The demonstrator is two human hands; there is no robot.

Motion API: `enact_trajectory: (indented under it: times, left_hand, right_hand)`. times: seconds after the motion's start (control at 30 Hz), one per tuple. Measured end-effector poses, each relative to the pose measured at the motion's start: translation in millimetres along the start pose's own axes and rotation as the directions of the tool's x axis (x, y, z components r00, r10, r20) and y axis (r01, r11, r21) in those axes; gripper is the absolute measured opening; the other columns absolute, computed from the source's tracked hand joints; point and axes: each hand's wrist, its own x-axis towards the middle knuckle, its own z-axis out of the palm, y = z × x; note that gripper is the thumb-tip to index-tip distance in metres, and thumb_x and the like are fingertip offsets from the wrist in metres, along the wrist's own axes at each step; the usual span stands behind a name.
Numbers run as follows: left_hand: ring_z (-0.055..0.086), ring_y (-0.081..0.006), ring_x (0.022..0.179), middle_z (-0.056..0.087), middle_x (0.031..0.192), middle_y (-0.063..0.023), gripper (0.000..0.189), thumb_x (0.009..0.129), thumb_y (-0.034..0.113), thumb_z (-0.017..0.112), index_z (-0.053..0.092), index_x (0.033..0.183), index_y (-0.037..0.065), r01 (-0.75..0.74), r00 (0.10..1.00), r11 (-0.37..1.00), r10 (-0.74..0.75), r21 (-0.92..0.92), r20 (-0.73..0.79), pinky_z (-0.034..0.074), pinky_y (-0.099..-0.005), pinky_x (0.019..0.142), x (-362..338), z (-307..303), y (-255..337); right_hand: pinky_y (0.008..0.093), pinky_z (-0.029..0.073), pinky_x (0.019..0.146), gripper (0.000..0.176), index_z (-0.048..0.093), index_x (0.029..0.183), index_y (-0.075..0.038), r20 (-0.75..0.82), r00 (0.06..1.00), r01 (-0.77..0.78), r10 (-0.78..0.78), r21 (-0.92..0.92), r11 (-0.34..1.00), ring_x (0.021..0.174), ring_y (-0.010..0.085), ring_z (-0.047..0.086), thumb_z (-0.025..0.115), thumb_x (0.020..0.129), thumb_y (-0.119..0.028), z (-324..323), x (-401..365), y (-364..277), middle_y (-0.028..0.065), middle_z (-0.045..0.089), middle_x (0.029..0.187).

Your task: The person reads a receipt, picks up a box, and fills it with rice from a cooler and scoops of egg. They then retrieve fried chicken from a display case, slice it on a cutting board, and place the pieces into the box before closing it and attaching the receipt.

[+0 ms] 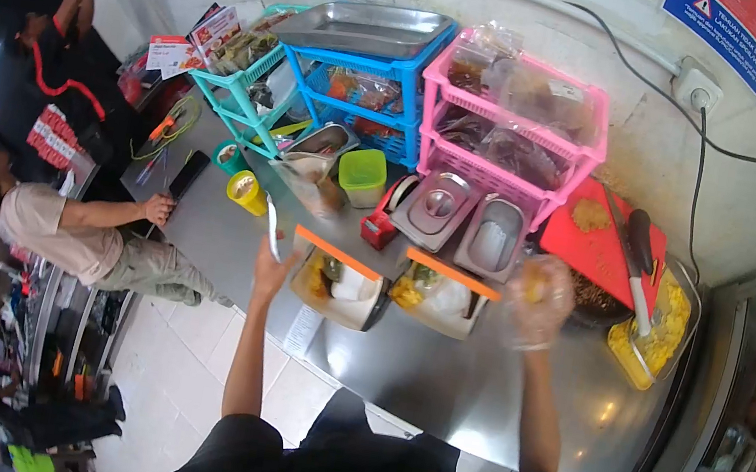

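Note:
Two open food boxes with orange edges stand side by side on the steel table. The left box (337,287) and the right box (439,297) each hold white rice, something yellow and something green. My left hand (272,264) is closed on a white-handled utensil (274,225), beside the left box. On the other side, my right hand (541,297) wears a clear plastic glove and is held right of the right box, its fingers curled around some yellow food (537,283). The glove is slightly blurred.
Behind are steel containers (434,208), a green tub (362,177), a yellow cup (247,193) and pink baskets (514,124). A knife (630,266) lies on the red board (595,239), near a yellow tray (649,338). Two people stand at the left.

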Motion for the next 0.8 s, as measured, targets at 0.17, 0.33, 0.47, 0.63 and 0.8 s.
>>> enact_trajectory:
  times: [0.17, 0.33, 0.47, 0.63, 0.8]
  left_hand:
    - [0.055, -0.0248, 0.092, 0.058, 0.101, -0.0141, 0.048, 0.075, 0.018, 0.068, 0.047, 0.113, -0.001, 0.130, 0.945, 0.961, -0.046, -0.246, 0.324, 0.043, -0.0334, 0.082, 8.0, 20.0, -12.8]
    - [0.059, -0.0276, 0.083, 0.061, 0.090, -0.0179, 0.032, 0.083, 0.018, 0.057, 0.051, 0.107, -0.002, 0.097, 0.915, 0.961, 0.017, -0.260, 0.403, 0.045, -0.0327, 0.076, 1.0, 38.9, -63.2]
    - [0.060, -0.0289, 0.079, 0.061, 0.086, -0.0196, 0.023, 0.087, 0.018, 0.049, 0.053, 0.098, -0.002, 0.139, 0.943, 0.935, -0.025, -0.326, 0.331, 0.045, -0.0332, 0.072, -6.8, 38.4, -57.9]
    - [0.059, -0.0276, 0.073, 0.060, 0.080, -0.0180, 0.023, 0.088, 0.019, 0.048, 0.054, 0.097, -0.002, 0.146, 0.948, 0.933, -0.036, -0.329, 0.316, 0.045, -0.0340, 0.069, -9.6, 38.4, -43.2]
    - [0.057, -0.0235, 0.076, 0.059, 0.082, -0.0145, 0.028, 0.081, 0.019, 0.061, 0.054, 0.099, -0.002, -0.019, 0.994, 0.937, 0.056, -0.350, 0.098, 0.043, -0.0334, 0.076, -4.0, 20.1, -32.1]
  right_hand:
    - [0.0380, 0.044, 0.076, 0.031, 0.056, 0.091, -0.010, 0.271, 0.932, 0.188, -0.241, 0.206, 0.960, 0.081, 0.0275, 0.055, 0.070, 0.065, -0.016, 142.4, -84.6, -102.7, 0.0069, 0.057, 0.087]
    - [0.0392, 0.044, 0.071, 0.031, 0.057, 0.094, -0.008, 0.535, 0.799, 0.374, -0.276, -0.082, 0.924, 0.086, 0.0296, 0.051, 0.065, 0.070, -0.026, 218.3, -142.4, -79.2, 0.0097, 0.051, 0.091]
    - [0.0452, 0.031, 0.092, 0.041, 0.051, 0.108, -0.006, 0.559, 0.765, 0.093, 0.320, -0.587, 0.805, 0.107, 0.0307, 0.042, 0.057, 0.075, -0.030, 224.8, -134.6, -106.3, 0.0149, 0.048, 0.109]
    - [0.0433, 0.023, 0.102, 0.056, 0.041, 0.122, 0.003, 0.550, 0.780, 0.090, 0.298, -0.570, 0.816, 0.118, 0.0344, 0.036, 0.048, 0.082, -0.036, 249.8, -160.0, -107.3, 0.0196, 0.042, 0.123]
    - [0.0450, 0.034, 0.089, 0.043, 0.049, 0.110, 0.003, 0.325, 0.882, -0.190, 0.340, -0.414, 0.890, 0.104, 0.0377, 0.045, 0.056, 0.079, -0.026, 201.1, -148.3, -134.9, 0.0228, 0.048, 0.111]
